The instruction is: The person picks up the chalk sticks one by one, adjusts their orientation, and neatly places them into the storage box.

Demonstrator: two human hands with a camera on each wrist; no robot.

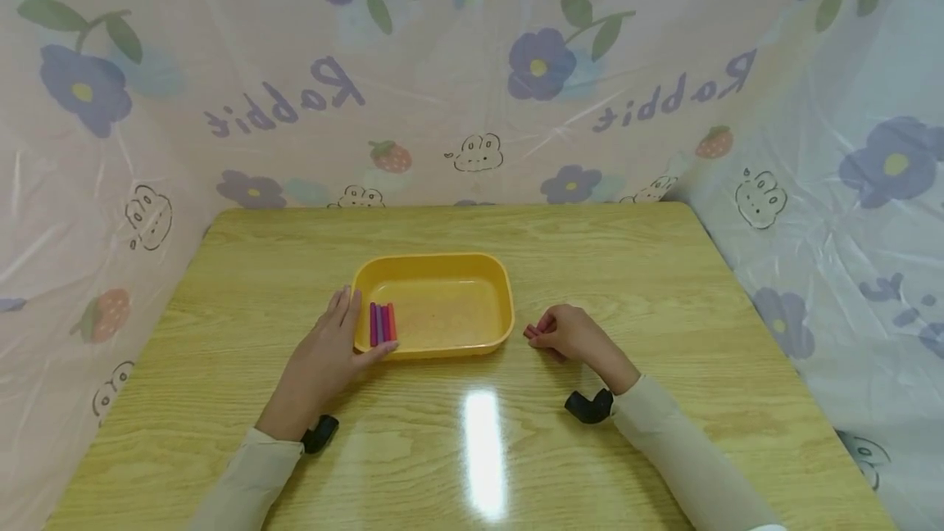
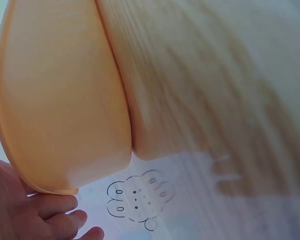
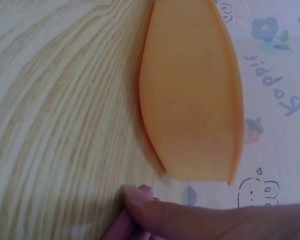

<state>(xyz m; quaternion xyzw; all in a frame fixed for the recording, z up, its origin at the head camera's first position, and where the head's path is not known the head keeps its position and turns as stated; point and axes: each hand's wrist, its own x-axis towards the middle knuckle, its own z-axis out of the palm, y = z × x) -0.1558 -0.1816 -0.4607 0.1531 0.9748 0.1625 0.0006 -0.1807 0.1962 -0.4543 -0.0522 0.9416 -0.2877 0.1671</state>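
A yellow plastic tray (image 1: 442, 349) with raised walls stands on the wooden table. Inside its left end, several thin sticks (image 1: 383, 324) in purple, magenta and orange-red lie side by side. My left hand (image 1: 320, 351) holds the tray's front left corner, fingers along the left wall and thumb over the front rim. In the left wrist view, bent fingertips (image 2: 65, 220) touch the tray's rim. To the right of the tray, my right hand (image 1: 578, 338) pinches a short reddish-pink stick (image 1: 529, 332) between thumb and fingers, apart from the tray. Most of this stick is hidden by the hand.
A wood-grain table (image 1: 605, 252) lies under everything. Printed plastic sheeting (image 1: 442, 105) with flowers and rabbits hangs behind it and at both sides. Near the wrists sit black curved pieces (image 1: 590, 406). A bright light reflection shows on the table front.
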